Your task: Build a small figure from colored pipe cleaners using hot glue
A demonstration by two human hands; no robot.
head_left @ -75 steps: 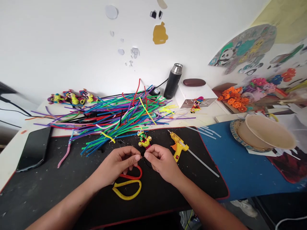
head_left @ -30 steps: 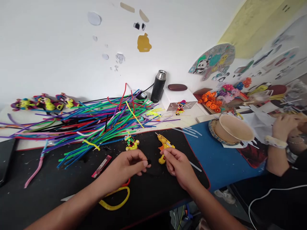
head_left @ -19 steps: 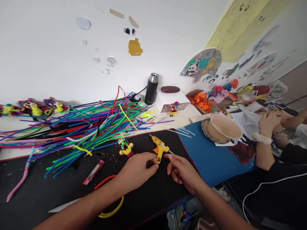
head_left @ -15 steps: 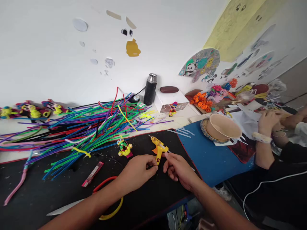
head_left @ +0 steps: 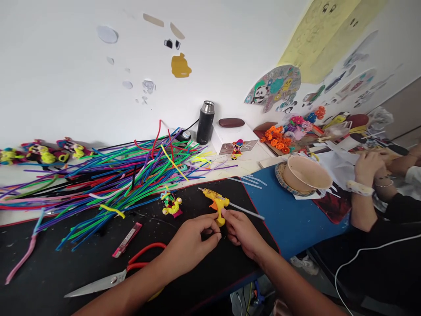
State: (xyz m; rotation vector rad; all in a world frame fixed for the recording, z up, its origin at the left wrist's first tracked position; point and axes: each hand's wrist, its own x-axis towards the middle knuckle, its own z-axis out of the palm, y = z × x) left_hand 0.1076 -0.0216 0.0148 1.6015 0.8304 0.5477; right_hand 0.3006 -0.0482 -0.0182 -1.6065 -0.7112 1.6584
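The right hand (head_left: 243,232) has its grip clamped on the handle of a yellow glue gun (head_left: 214,196), the thumb laid against it and the fingers curled behind. The gun is above or on the black mat (head_left: 49,272), just ahead of both hands, with its nozzle pointing away to the left and a translucent glue stick (head_left: 246,211) jutting from its rear. The left hand (head_left: 194,239) is right beside the bottom of that handle; its thumb and forefinger come near each other, but I cannot tell whether this grip is together on something small and dark or slightly apart. Beyond the left hand, a small figure (head_left: 171,205) in green, yellow and magenta lies on the mat. Scissors (head_left: 95,285) with red on the handles lie partly under the left forearm, blades toward the left, and a pink-edged packet (head_left: 127,240) rests near them. A large heap of coloured fuzzy sticks (head_left: 131,171) spreads across the far edge of the mat and the white surface (head_left: 253,158) behind. Along the wall stand a black flask (head_left: 205,125) and a white box (head_left: 226,135) topped by a maroon case (head_left: 231,123). To the right, a peach bowl (head_left: 312,175) sits tilted near the blue mat (head_left: 279,224), and farther over is another person's hand (head_left: 370,166).
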